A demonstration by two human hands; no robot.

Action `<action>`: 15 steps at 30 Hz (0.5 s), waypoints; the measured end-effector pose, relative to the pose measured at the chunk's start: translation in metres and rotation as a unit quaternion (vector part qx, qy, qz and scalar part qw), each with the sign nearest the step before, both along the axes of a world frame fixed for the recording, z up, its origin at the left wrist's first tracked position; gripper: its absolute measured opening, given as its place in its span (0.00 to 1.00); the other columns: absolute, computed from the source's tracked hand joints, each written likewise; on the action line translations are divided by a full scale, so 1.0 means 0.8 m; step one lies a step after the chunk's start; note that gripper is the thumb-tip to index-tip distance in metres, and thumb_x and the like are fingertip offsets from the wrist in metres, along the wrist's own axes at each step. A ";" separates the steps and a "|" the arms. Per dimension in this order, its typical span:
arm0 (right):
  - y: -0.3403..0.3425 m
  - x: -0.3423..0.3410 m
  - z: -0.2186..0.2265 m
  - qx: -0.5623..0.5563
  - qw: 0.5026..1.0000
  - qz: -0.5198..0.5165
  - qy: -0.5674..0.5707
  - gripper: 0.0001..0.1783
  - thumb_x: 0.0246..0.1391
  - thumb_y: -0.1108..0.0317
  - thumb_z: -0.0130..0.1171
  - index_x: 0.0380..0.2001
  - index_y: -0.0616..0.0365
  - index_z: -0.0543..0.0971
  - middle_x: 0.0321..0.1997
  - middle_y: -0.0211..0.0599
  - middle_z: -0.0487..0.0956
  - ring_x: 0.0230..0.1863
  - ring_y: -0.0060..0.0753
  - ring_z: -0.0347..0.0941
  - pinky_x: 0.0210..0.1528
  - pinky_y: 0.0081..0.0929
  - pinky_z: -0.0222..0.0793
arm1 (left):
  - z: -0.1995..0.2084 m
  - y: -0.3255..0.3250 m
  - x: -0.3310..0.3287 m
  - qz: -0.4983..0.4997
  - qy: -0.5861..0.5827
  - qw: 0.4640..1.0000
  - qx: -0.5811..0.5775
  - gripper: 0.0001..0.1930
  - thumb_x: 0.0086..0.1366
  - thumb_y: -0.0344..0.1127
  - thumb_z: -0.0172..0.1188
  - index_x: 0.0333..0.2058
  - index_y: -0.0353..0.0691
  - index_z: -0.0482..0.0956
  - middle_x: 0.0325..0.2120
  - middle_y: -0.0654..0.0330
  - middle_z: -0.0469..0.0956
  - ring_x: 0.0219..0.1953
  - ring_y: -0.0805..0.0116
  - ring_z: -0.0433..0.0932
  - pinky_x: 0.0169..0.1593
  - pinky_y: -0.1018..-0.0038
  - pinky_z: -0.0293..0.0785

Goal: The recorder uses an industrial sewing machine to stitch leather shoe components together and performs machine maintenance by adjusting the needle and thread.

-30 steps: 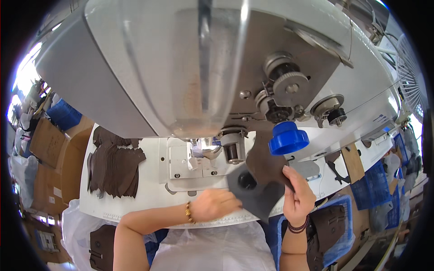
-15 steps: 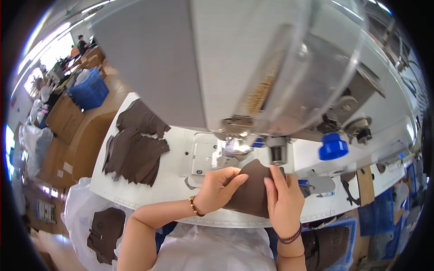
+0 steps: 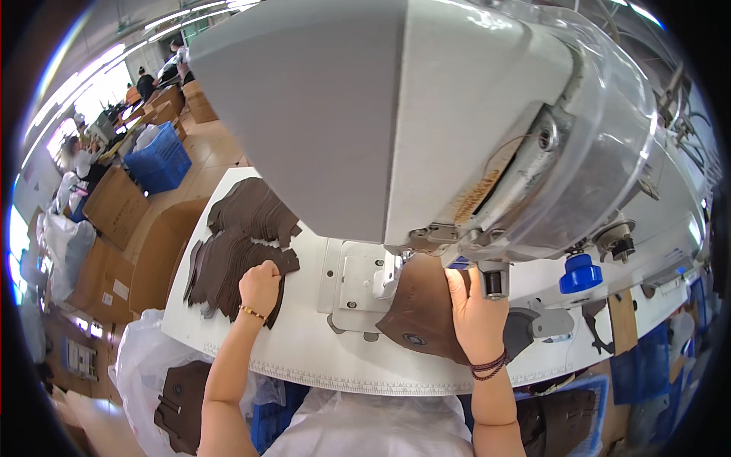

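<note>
Brown flat piece under the sewing machine, right hand on its right side.
Left hand curls at the fanned stack of brown pieces on the white worktop; I cannot tell whether either grip pinches anything.

Brown panel: single flat piece, curved outline, dark ring at near end, right of centre; far end partly hidden. Brown stack: many like-coloured thin pieces, fanned out on left, one group far, one near, uneven edges. Well apart from panel.
</note>
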State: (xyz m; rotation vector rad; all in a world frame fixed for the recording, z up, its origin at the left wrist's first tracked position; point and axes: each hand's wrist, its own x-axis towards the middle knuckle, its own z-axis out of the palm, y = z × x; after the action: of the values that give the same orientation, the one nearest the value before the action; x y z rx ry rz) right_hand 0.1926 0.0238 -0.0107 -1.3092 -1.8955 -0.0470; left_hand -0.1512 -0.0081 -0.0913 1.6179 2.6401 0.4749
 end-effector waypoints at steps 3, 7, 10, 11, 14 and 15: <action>-0.009 -0.005 0.007 0.016 0.999 0.001 -0.039 0.16 0.44 0.70 0.57 0.39 0.61 0.74 0.21 0.40 0.74 0.24 0.45 0.71 0.23 0.35 0.64 | -0.004 0.002 0.001 -0.025 0.010 0.999 0.032 0.09 0.47 0.36 0.63 0.25 0.40 0.74 0.22 0.56 0.77 0.29 0.55 0.76 0.34 0.64 0.71; -0.033 -0.010 0.028 -0.114 0.975 0.155 0.106 0.11 0.48 0.64 0.59 0.35 0.55 0.78 0.18 0.42 0.72 0.18 0.45 0.69 0.21 0.32 0.63 | -0.009 0.005 0.012 -0.059 0.042 0.997 0.011 0.10 0.46 0.36 0.62 0.26 0.39 0.74 0.22 0.55 0.77 0.29 0.55 0.76 0.34 0.64 0.70; -0.063 0.008 0.031 -0.119 0.962 0.213 0.122 0.14 0.46 0.64 0.61 0.38 0.55 0.79 0.23 0.41 0.76 0.19 0.42 0.71 0.22 0.26 0.65 | -0.012 0.003 0.012 -0.059 0.044 0.997 0.012 0.10 0.46 0.36 0.62 0.26 0.39 0.74 0.22 0.54 0.77 0.29 0.54 0.76 0.34 0.64 0.70; -0.066 0.020 0.029 -0.065 0.969 0.196 0.137 0.17 0.46 0.65 0.61 0.40 0.58 0.78 0.30 0.42 0.79 0.22 0.35 0.74 0.26 0.20 0.67 | -0.012 0.001 0.010 -0.063 0.029 0.997 0.022 0.10 0.45 0.35 0.63 0.26 0.39 0.73 0.22 0.54 0.76 0.29 0.55 0.76 0.33 0.64 0.71; -0.079 0.070 0.025 0.074 0.954 0.100 0.272 0.17 0.48 0.63 0.58 0.39 0.63 0.78 0.33 0.44 0.80 0.25 0.28 0.75 0.30 0.19 0.68 | -0.009 -0.004 0.003 -0.084 -0.020 0.995 0.051 0.12 0.43 0.32 0.65 0.26 0.39 0.72 0.22 0.55 0.76 0.29 0.56 0.76 0.32 0.65 0.70; -0.079 0.083 0.024 0.165 0.943 0.024 0.289 0.17 0.49 0.62 0.56 0.38 0.64 0.78 0.31 0.44 0.80 0.25 0.28 0.73 0.30 0.20 0.68 | -0.007 -0.005 0.001 -0.084 -0.047 0.993 0.065 0.13 0.42 0.31 0.66 0.26 0.39 0.71 0.22 0.55 0.76 0.29 0.56 0.76 0.32 0.64 0.70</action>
State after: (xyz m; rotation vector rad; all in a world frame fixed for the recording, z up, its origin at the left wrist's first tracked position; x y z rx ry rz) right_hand 0.2591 -0.0395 0.0082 -0.9174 -1.3445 0.0402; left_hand -0.1503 -0.0124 -0.0971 1.7877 2.4257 0.7101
